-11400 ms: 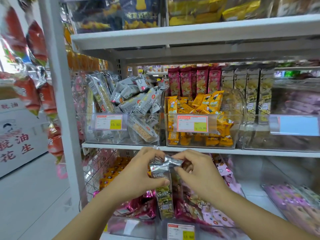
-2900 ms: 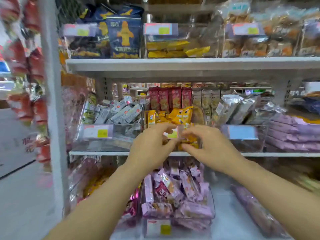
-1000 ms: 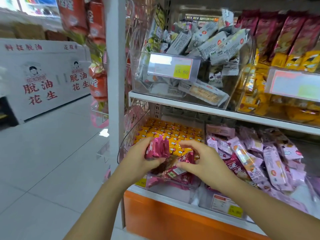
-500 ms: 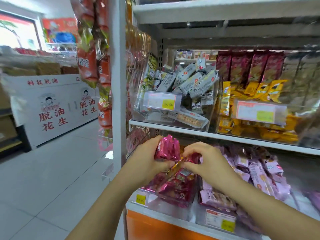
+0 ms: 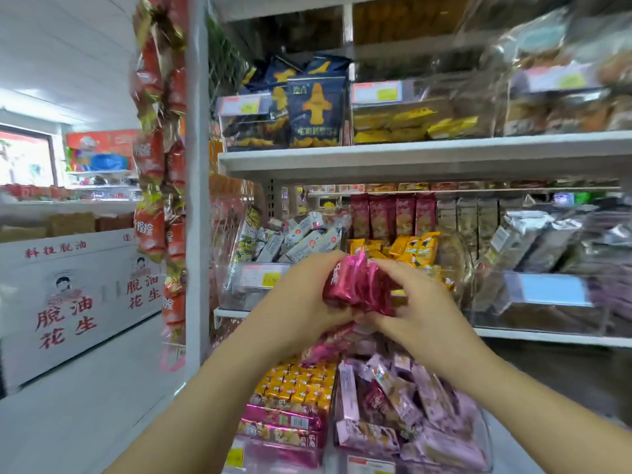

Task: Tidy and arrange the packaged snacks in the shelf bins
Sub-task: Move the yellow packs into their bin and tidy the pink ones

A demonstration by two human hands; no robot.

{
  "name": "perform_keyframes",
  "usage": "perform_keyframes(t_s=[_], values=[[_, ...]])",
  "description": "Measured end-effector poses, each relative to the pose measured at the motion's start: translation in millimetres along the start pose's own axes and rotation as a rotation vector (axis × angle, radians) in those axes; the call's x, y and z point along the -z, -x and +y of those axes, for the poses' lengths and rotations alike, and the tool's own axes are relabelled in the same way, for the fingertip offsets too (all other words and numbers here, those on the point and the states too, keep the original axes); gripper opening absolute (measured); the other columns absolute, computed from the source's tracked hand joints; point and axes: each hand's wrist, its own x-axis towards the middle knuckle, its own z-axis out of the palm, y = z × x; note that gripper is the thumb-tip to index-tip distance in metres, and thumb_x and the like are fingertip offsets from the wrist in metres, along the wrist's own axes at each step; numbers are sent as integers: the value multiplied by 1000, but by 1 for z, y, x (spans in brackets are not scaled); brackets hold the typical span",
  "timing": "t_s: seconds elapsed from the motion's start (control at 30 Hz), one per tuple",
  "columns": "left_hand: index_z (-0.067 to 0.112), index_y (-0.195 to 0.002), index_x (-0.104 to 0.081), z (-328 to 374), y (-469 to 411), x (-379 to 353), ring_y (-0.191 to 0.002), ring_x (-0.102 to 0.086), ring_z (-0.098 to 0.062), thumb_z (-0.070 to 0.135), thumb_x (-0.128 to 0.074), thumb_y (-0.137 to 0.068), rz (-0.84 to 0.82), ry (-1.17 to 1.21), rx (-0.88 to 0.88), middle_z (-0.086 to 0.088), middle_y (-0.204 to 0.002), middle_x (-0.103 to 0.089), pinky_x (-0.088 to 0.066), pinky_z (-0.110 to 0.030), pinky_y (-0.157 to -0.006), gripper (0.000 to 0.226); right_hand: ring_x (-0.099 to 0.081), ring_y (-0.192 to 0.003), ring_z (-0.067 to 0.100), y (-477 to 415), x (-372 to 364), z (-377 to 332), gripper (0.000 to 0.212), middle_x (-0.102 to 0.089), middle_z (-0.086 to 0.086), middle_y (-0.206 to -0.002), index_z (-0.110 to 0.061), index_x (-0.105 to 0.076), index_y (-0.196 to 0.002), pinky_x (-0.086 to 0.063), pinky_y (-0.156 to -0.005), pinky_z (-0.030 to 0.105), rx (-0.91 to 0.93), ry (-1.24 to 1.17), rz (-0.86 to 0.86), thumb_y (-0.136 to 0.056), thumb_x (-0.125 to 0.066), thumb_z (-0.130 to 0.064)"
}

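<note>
A bundle of magenta snack packs (image 5: 355, 285) is held up in front of the middle shelf. My left hand (image 5: 301, 302) grips it from the left and below. My right hand (image 5: 417, 302) grips it from the right, fingers curled over the packs' tops. More pink packs (image 5: 328, 340) hang below the bundle. Behind the hands stands a clear bin of yellow packs (image 5: 413, 249), and beside it a bin of white-grey packs (image 5: 301, 239). Below lie a bin of magenta packs (image 5: 284, 422) and one of pale purple packs (image 5: 410, 412).
A white shelf upright (image 5: 196, 165) stands at the left with red snack bags (image 5: 154, 165) hanging on it. The upper shelf (image 5: 410, 155) carries dark blue bags (image 5: 314, 111) and clear bins. A white chest (image 5: 68, 302) stands across the aisle floor.
Both hands have lifted the magenta packs from the lower bin up to the level of the middle shelf. The view has tilted upward, bringing the upper shelf into sight.
</note>
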Motion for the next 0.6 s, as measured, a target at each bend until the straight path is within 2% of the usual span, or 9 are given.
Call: perform_keyframes(t_s=[0.07,0.13,0.2,0.27,0.43,0.6], values=[[25,-109,-56,18,-13,4,-92,-49,-5,25,-77,-78,5,-19,-47,14,-97,-54,-40,-17,-80,37,-52,-103,-7,-1,23,-6,59,-56,-26,-106,-38,-58,-115,-41,-86,9,39,70,76,-69,-81,-9],[28,-112,-54,34,-28,7,-100,-47,-7,28,-77,-77,22,-61,-103,10,-103,-51,-38,-17,-83,43,-53,-96,-5,-4,45,-13,48,-57,-22,-97,-31,-62,-107,-41,-79,7,72,127,145,-68,-80,-10],[27,-124,-51,49,-41,9,-103,-43,-4,29,-77,-78,43,-66,-143,8,-113,-45,-34,-8,-85,53,-53,-87,-1,-8,64,-17,37,-58,-15,-93,-24,-64,-101,-39,-76,6,98,180,207,-69,-80,-14],[27,-133,-45,62,-53,11,-101,-39,1,28,-76,-79,58,-35,-177,7,-116,-38,-28,3,-87,62,-52,-87,3,-13,80,-18,35,-60,-9,-93,-17,-67,-102,-38,-76,5,110,214,262,-70,-80,-16],[31,-141,-38,74,-82,3,-104,-42,-9,25,-76,-79,65,-21,-230,4,-109,-28,-32,-11,-102,73,-49,-90,-2,-23,103,-10,42,-59,-8,-97,-14,-66,-108,-34,-80,0,140,273,358,-68,-82,-14],[31,-142,-38,62,-110,-8,-97,-39,-1,22,-77,-79,55,9,-264,22,-100,-27,-35,-13,-100,75,-48,-91,-5,-34,107,11,45,-59,-5,-99,-11,-65,-109,-33,-82,-1,144,300,399,-67,-83,-12]])
